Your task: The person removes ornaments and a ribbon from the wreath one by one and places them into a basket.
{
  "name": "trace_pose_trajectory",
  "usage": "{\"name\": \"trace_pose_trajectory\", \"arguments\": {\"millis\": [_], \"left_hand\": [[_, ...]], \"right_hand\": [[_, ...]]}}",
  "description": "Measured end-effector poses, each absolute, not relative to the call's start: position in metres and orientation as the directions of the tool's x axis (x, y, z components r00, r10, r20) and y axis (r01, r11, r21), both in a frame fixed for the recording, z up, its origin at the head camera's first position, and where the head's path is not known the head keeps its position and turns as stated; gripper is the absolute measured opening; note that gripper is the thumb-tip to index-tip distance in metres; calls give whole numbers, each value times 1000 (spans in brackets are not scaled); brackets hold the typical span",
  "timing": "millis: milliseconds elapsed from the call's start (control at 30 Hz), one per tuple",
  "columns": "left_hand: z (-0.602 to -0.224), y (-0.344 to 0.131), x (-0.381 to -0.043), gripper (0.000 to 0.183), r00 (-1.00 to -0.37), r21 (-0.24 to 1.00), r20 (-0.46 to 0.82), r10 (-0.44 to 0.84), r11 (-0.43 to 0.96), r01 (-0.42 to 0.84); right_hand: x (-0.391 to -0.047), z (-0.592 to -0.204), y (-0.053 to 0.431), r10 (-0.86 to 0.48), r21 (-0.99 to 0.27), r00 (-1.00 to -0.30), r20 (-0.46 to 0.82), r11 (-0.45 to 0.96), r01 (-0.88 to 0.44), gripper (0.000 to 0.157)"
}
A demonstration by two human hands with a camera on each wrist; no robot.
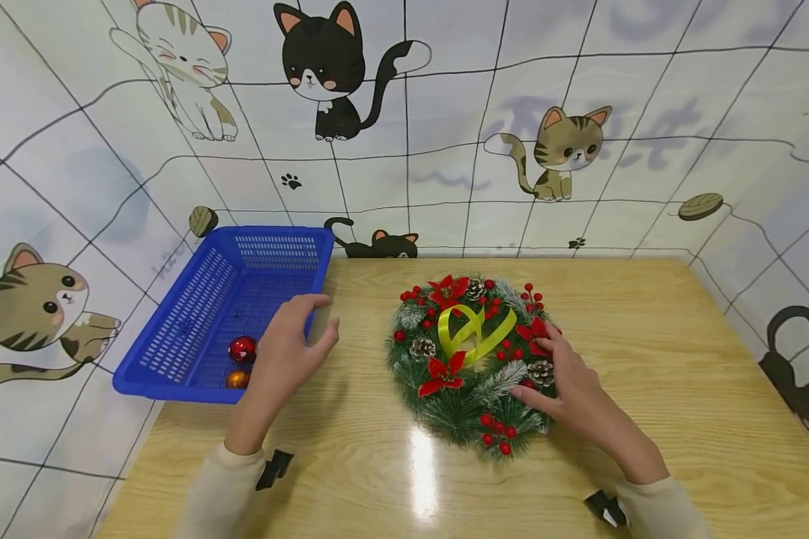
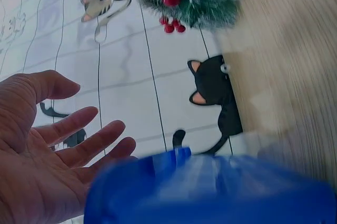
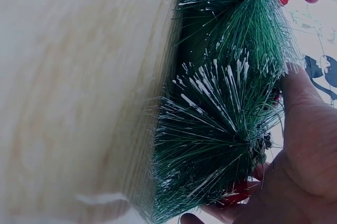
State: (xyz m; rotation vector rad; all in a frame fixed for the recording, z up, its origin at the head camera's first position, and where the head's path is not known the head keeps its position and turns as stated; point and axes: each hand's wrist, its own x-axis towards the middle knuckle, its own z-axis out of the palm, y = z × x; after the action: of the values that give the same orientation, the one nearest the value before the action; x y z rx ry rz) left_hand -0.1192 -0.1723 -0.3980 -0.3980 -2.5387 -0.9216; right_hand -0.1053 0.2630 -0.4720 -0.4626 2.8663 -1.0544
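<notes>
A round green wreath (image 1: 445,414) lies on the table, dressed with red poinsettias, red berries, pine cones and frosted sprigs. A yellow ribbon (image 1: 500,334) loops up from its middle. My right hand (image 1: 575,387) rests on the wreath's right side, thumb and fingers spread over a red flower and a pine cone. In the right wrist view, frosted needles (image 3: 210,108) fill the space beside the thumb. My left hand (image 1: 285,349) hovers by the right rim of a blue basket (image 1: 168,329), fingers spread and holding nothing. Inside are a red bauble (image 1: 242,349) and an orange bauble (image 1: 237,379).
The wooden table (image 1: 647,329) reaches back to a cat-print cloth (image 1: 445,150) that hangs behind and along both sides. The basket stands at the table's left edge, against the cloth. A bright reflection shows on the tabletop in front of the wreath.
</notes>
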Motion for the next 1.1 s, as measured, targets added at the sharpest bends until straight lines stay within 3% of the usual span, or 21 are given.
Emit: {"name": "trace_pose_trajectory", "arguments": {"millis": [400, 667, 1100], "left_hand": [[-404, -135, -127, 31, -892, 538, 383, 239, 728, 426], [-408, -111, -138, 30, -857, 512, 413, 309, 699, 499], [-406, -86, -149, 30, -875, 551, 338, 347, 681, 483]], "right_hand": [[-105, -472, 261, -291, -641, -955, 50, 724, -254, 99], [-103, -470, 263, -290, -635, -956, 42, 731, -249, 95], [-102, -469, 263, -281, -650, -959, 21, 725, -227, 96]]}}
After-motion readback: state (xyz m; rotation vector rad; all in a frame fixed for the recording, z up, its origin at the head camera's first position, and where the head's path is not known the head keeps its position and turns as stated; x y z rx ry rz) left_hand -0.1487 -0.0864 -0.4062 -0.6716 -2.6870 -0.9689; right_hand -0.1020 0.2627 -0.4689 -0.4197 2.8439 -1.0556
